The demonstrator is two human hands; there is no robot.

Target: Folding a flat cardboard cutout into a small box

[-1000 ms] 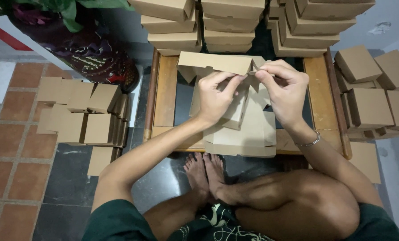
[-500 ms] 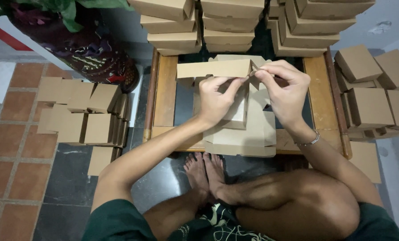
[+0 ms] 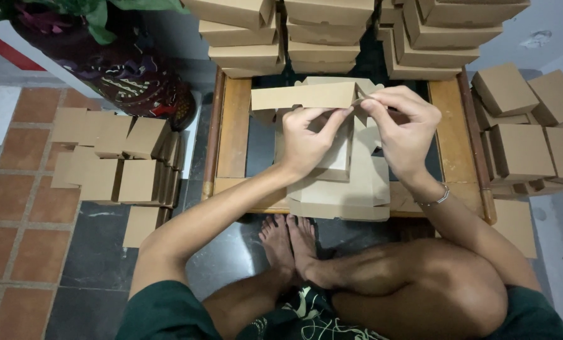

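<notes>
A brown cardboard box blank lies partly folded on a low wooden pallet in front of me. My left hand pinches its raised long flap from below near the flap's right end. My right hand pinches the same corner from the right, fingertips meeting the left hand's. The flap stands up almost level across the top of the blank. A thin bracelet circles my right wrist.
Folded brown boxes are stacked at the back and at the right. Flat unfolded blanks lie piled on the tiled floor at left. A potted plant in a dark patterned pot stands at upper left. My crossed legs and feet are below.
The long flap has been lifted and turned from slanted to nearly level. Both hands have shifted slightly up and together at its right corner.
</notes>
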